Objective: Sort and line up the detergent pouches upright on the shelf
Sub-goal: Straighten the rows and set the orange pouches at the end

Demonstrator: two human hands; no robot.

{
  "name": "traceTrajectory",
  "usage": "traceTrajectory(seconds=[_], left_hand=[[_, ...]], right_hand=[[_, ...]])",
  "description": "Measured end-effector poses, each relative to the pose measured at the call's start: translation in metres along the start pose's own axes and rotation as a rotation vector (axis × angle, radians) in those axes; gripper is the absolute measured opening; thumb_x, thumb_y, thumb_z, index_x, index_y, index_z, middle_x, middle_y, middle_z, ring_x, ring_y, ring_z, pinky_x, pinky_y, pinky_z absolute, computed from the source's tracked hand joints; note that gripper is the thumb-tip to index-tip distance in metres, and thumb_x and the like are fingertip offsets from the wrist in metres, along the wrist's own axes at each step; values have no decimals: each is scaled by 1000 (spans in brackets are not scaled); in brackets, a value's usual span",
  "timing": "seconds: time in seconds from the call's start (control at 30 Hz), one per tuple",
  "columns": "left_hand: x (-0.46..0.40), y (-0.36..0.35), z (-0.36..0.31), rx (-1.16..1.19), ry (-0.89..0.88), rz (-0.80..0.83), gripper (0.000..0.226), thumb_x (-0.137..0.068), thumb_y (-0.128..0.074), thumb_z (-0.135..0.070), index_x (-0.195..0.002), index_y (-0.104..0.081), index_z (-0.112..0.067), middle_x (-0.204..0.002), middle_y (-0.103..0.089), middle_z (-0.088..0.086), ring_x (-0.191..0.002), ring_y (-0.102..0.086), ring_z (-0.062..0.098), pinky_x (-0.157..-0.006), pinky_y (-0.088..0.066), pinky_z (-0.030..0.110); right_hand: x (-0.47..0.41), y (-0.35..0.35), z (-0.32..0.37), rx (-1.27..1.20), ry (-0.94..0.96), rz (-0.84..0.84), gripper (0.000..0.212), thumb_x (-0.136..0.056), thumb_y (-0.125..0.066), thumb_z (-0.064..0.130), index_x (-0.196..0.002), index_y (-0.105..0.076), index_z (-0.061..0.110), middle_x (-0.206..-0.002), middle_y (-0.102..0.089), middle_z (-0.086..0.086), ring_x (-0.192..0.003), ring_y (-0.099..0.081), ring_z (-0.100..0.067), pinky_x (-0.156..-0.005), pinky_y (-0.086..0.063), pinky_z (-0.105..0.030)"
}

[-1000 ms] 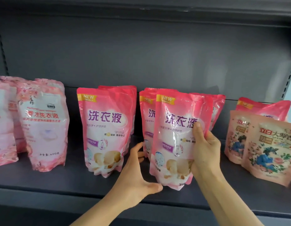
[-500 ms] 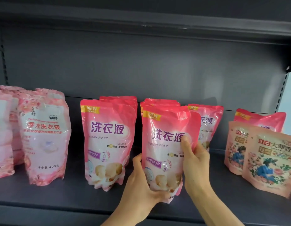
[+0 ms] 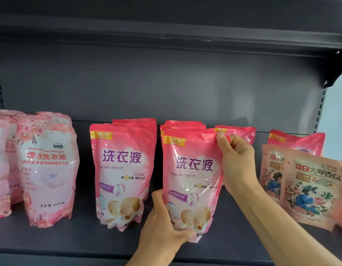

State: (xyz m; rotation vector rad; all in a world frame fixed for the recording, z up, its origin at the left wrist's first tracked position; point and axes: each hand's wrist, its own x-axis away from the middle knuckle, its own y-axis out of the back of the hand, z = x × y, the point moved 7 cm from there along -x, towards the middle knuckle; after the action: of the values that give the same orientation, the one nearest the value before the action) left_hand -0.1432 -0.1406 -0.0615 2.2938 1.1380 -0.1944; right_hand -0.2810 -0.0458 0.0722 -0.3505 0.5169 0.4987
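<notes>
— What has she got hold of there?

— The front pink pouch (image 3: 191,181) in the middle stack. The right hand (image 3: 237,162) pinches its top right corner, thumb on the front face, fingers curled behind. The left hand (image 3: 162,227) grips the bottom left corner, thumb up the side edge and fingers wrapped under the base.

— Is it standing?

— Upright, near the front edge of the dark shelf (image 3: 70,240) — whether its base touches the board I can't tell, the fingers hide it. Right behind it stand more of the same pouches (image 3: 182,125), only their tops showing, and one more (image 3: 237,131) peeks out behind the right hand.

— And beside that?

— To the left, apart from it, another stack of the same kind (image 3: 122,175), upright. Further left, paler floral pouches (image 3: 49,169), running off the edge of view. To the right, peach pouches with a blue figure (image 3: 312,191), tilted, with a pink one (image 3: 298,141) behind them.
</notes>
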Motion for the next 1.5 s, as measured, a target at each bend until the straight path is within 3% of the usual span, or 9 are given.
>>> traceTrajectory(seconds=[0.1,0.2,0.57,0.63,0.73,0.83,1.03,1.3,1.5], left_hand=[[0,2,-1,5,4,-2,85,-56,-83,-24,-109,-17,-36,-103,-53,-22,-89,-60,-2,-69,-52,11],[1,4,-2,-35,-6,-11,87,-54,-81,-27,-110,-16,-35,-102,-53,-21,-88,-59,-2,-70,-54,13],[0,6,-6,-154,63,22,92,-59,-80,-32,-118,-10,-36,-104,-47,-26,-86,-54,-8,-71,-49,9],[2,7,-11,-211,59,61,111,-61,-80,-38,-134,4,-32,-119,-38,-27,-95,-50,-8,-73,-43,2],[5,18,-30,-336,-25,67,136,-66,-77,-50,-133,40,-32,-148,-10,-20,-127,-31,-5,-106,-28,10],[10,45,-71,-403,-133,-3,129,-70,-72,-53,-110,50,-51,-122,8,-50,-113,-17,-29,-96,-14,-6],[-20,111,-165,-506,-458,-299,71,-88,-59,-31,-144,-17,-29,-141,-35,-19,-128,-34,-5,-97,-19,8],[-137,93,-162,-800,-216,206,33,-78,-75,-31,-110,-67,-23,-108,-67,-9,-106,-60,13,-95,-46,27],[-162,80,-147,-727,-129,357,6,-81,-73,-27,-75,-71,-26,-65,-60,-15,-68,-52,7,-64,-39,19]], right_hand=[[0,-2,6,46,62,48,35,-91,-58,23,-78,-54,-9,-68,-50,-11,-64,-41,-25,-63,-42,-38],[1,-5,22,166,156,124,11,-82,-69,24,-82,-67,13,-78,-68,2,-71,-62,-16,-67,-54,-29],[-4,-5,32,240,202,104,19,-79,-73,16,-67,-64,5,-62,-67,-5,-56,-62,-15,-60,-56,-31],[-4,-5,34,260,202,125,16,-78,-73,18,-68,-65,8,-63,-68,-2,-58,-64,-13,-60,-56,-28],[-4,-9,37,287,187,222,14,-78,-73,18,-71,-65,9,-66,-70,3,-60,-65,-9,-61,-55,-23],[-8,-10,43,231,161,285,12,-83,-68,18,-76,-66,8,-69,-72,2,-63,-67,-6,-62,-52,-14],[-53,4,57,277,154,189,17,-92,-55,17,-84,-69,12,-83,-71,0,-82,-68,-13,-78,-52,-23],[-80,-23,16,555,-68,568,7,-78,-73,4,-78,-70,11,-77,-69,-5,-73,-63,-14,-67,-49,-12],[-89,-26,-3,651,-65,465,14,-79,-74,18,-71,-72,6,-85,-72,-20,-77,-65,-29,-84,-52,-37]])
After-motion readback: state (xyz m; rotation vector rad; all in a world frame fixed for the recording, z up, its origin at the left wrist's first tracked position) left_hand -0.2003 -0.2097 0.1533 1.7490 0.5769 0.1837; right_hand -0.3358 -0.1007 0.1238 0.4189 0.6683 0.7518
